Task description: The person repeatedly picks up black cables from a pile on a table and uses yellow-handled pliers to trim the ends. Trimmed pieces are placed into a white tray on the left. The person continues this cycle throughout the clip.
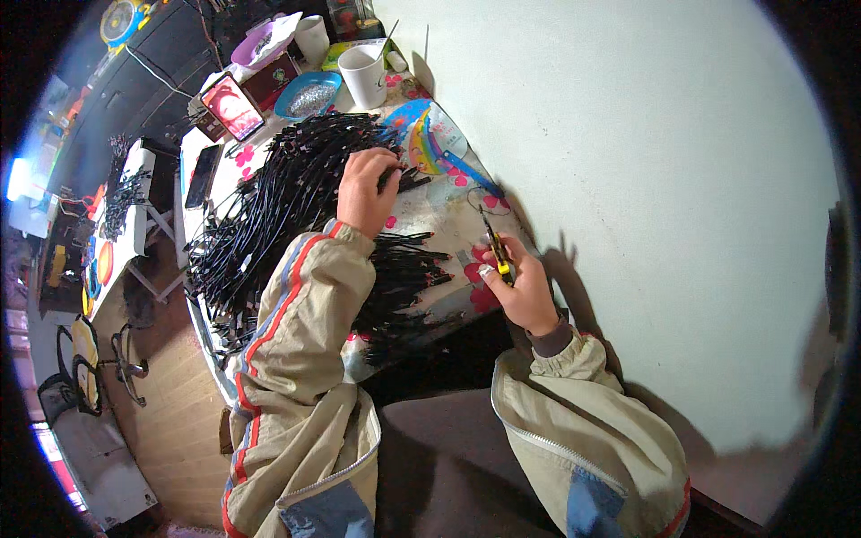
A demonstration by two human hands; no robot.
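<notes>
The left hand (366, 190) is pressing down on a big heap of black cables (269, 215) that is covering most of the flowered table (439, 211), while the right hand (520, 285) is gripping a small yellow-handled tool (496, 248) near the wall. White cups (363, 76) and a blue bowl (308, 95) are standing beyond

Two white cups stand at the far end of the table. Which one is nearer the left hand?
The larger white cup, with a stick in it, beside the blue bowl. It stands closer to the left hand than the smaller cup behind it.
</notes>
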